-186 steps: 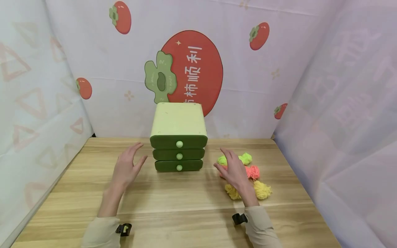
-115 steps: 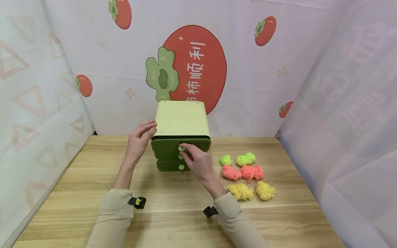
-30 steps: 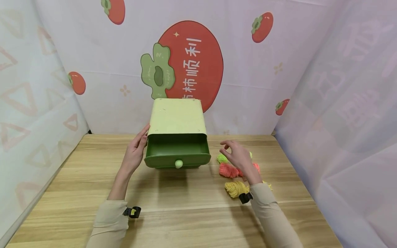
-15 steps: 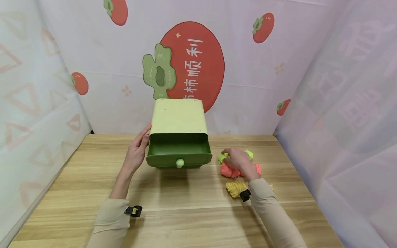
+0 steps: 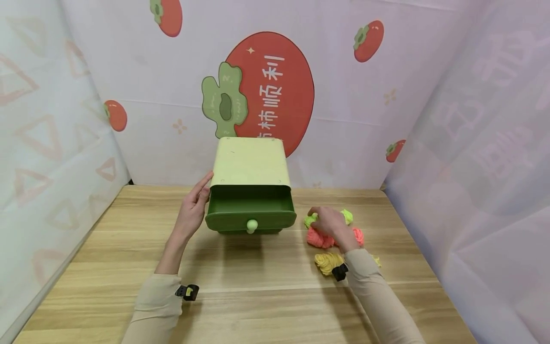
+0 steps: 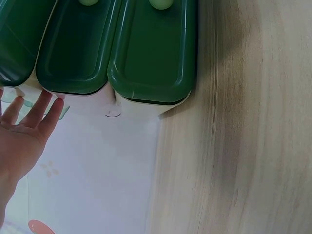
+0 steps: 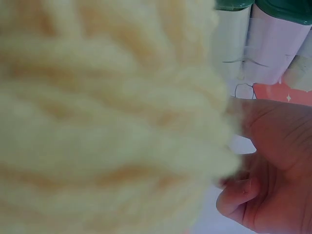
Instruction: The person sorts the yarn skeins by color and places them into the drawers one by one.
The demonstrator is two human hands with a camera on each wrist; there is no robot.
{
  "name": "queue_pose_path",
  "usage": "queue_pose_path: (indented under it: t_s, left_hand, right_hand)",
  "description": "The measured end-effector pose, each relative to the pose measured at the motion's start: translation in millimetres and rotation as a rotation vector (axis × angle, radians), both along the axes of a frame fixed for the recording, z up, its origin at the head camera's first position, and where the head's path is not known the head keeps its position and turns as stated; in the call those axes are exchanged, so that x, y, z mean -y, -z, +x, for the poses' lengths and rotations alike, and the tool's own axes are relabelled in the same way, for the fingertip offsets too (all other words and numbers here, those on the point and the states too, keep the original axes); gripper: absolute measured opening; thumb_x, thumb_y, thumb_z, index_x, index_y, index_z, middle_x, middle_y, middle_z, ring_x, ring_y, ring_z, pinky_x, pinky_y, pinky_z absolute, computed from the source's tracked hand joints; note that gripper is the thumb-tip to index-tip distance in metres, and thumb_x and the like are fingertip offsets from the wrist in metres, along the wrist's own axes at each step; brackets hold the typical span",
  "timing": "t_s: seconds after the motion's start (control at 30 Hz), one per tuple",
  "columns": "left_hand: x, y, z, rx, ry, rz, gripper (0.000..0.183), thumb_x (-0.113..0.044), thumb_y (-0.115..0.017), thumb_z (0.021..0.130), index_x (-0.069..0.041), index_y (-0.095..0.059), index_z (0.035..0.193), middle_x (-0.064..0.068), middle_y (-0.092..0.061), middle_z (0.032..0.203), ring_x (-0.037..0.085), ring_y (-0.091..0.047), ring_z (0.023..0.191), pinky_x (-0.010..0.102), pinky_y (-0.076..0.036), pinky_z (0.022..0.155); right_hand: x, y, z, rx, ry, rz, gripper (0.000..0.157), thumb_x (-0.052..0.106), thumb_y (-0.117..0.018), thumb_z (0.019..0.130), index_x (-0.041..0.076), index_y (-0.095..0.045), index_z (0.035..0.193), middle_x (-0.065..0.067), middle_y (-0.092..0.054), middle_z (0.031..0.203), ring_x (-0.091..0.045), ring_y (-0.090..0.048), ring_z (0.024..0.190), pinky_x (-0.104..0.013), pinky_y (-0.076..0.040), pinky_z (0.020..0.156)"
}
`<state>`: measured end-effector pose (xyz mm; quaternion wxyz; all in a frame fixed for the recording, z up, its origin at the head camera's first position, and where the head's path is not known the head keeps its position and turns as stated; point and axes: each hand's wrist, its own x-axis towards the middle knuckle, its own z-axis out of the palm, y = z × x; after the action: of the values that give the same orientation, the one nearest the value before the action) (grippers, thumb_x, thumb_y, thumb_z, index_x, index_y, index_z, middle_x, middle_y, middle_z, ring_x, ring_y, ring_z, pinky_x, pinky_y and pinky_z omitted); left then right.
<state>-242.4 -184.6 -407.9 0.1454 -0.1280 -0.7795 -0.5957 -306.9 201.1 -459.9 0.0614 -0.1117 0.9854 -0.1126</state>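
A small cream chest of drawers [image 5: 251, 160] with green fronts stands at the back of the table. Its top drawer [image 5: 251, 220] is pulled out, with nothing visible inside. My left hand [image 5: 191, 215] touches the chest's left side with fairly straight fingers; the left wrist view shows its fingertips against the cream wall. To the right, my right hand [image 5: 330, 223] pinches the left neon-green yarn bundle [image 5: 310, 220] between thumb and fingers, partly hiding it. In the right wrist view, a yellow yarn bundle [image 7: 107, 117] fills the foreground and covers the fingertips.
Another neon-green bundle [image 5: 347, 217] lies behind the right hand. Coral yarn bundles [image 5: 318, 238] lie under and beside that hand. Yellow yarn [image 5: 328, 263] sits nearer the front, partly under the right wrist camera [image 5: 340, 272]. Printed cloth walls [image 5: 142, 157] enclose the wooden table [image 5: 258, 306].
The top drawer was pulled out by its knob with the right hand. That hand then moved right and down onto the green yarn. The left hand came to the chest's side.
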Motion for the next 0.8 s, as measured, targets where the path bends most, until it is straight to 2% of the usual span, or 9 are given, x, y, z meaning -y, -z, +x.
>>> queue_pose_path:
  t_s: [0.1,0.2,0.27,0.33,0.43,0.53,0.6,0.67,0.8]
  left_hand:
    - [0.0,-0.2,0.4,0.004,0.003,-0.004,0.045,-0.02,-0.039,0.109,-0.016,-0.041,0.154,0.018,-0.058,0.137,-0.012,-0.055,0.108,0.01,-0.045,0.092]
    - [-0.5,-0.6,1.1,0.015,-0.011,-0.029,0.044,-0.021,-0.039,0.109,-0.017,-0.041,0.153,0.014,-0.063,0.108,-0.008,-0.053,0.091,0.013,-0.046,0.087]
    - [-1.2,-1.0,1.5,0.024,-0.025,-0.048,0.044,-0.022,-0.039,0.109,-0.019,-0.041,0.153,0.005,-0.053,0.087,0.002,-0.05,0.084,0.02,-0.047,0.087]
    - [-1.9,-1.4,1.9,0.031,-0.034,-0.063,0.044,-0.022,-0.039,0.109,-0.021,-0.041,0.153,0.002,-0.038,0.078,0.013,-0.045,0.081,0.03,-0.049,0.089]
    - [-2.3,-1.9,2.2,0.038,-0.041,-0.07,0.044,-0.023,-0.039,0.109,-0.022,-0.041,0.153,0.003,-0.045,0.086,0.02,-0.049,0.089,0.032,-0.049,0.092]
    - [-1.8,-2.0,2.1,0.039,-0.045,-0.079,0.044,-0.024,-0.039,0.109,-0.022,-0.04,0.154,0.009,-0.059,0.113,0.018,-0.053,0.1,0.032,-0.048,0.095]
    - [-1.5,-2.2,2.0,0.037,-0.039,-0.073,0.045,-0.024,-0.039,0.109,-0.021,-0.04,0.154,0.011,-0.056,0.137,0.022,-0.055,0.111,0.038,-0.048,0.099]
    - [-1.1,-2.3,1.9,0.033,-0.034,-0.068,0.045,-0.024,-0.039,0.109,-0.02,-0.04,0.154,0.009,-0.044,0.154,0.024,-0.052,0.123,0.046,-0.046,0.103]
    - [-0.5,-2.8,2.2,0.028,-0.032,-0.072,0.045,-0.024,-0.038,0.109,-0.02,-0.039,0.154,0.011,-0.045,0.153,0.02,-0.053,0.121,0.043,-0.047,0.102]
  right_hand:
    - [-0.5,-1.8,2.2,-0.002,0.007,-0.021,0.037,0.015,-0.067,0.086,0.018,-0.069,0.123,-0.004,-0.063,0.079,-0.015,-0.049,0.063,-0.027,-0.033,0.047]
    - [-2.1,-4.8,4.6,-0.019,0.01,-0.047,0.037,0.017,-0.069,0.086,0.018,-0.068,0.124,-0.007,-0.067,0.09,-0.017,-0.056,0.069,-0.028,-0.039,0.049]
    - [-3.2,-7.5,6.0,-0.034,0.011,-0.071,0.036,0.019,-0.071,0.088,0.017,-0.068,0.124,-0.01,-0.07,0.1,-0.02,-0.063,0.077,-0.03,-0.044,0.052]
    - [-4.0,-11.2,7.9,-0.048,0.015,-0.104,0.036,0.022,-0.072,0.089,0.018,-0.068,0.124,-0.013,-0.07,0.109,-0.024,-0.066,0.084,-0.031,-0.046,0.053]
    - [-4.5,-17.1,9.4,-0.063,0.013,-0.156,0.036,0.026,-0.072,0.091,0.018,-0.066,0.126,-0.016,-0.068,0.116,-0.023,-0.067,0.078,-0.029,-0.045,0.05]
    - [-4.9,-23.1,10.4,-0.08,0.004,-0.216,0.037,0.026,-0.069,0.093,0.017,-0.064,0.129,-0.019,-0.066,0.12,-0.018,-0.061,0.057,-0.027,-0.042,0.045]
    - [-4.6,-28.8,11.6,-0.105,-0.001,-0.247,0.037,0.026,-0.069,0.093,0.017,-0.064,0.129,-0.02,-0.066,0.12,-0.017,-0.058,0.051,-0.026,-0.042,0.046]
    - [-3.9,-35.4,13.4,-0.16,-0.014,-0.255,0.037,0.026,-0.069,0.092,0.017,-0.065,0.127,-0.019,-0.067,0.118,-0.021,-0.063,0.059,-0.027,-0.044,0.05]
    - [1.5,-54.4,19.4,-0.271,-0.043,-0.272,0.036,0.028,-0.071,0.089,0.019,-0.068,0.124,-0.015,-0.071,0.115,-0.027,-0.066,0.082,-0.029,-0.043,0.054]
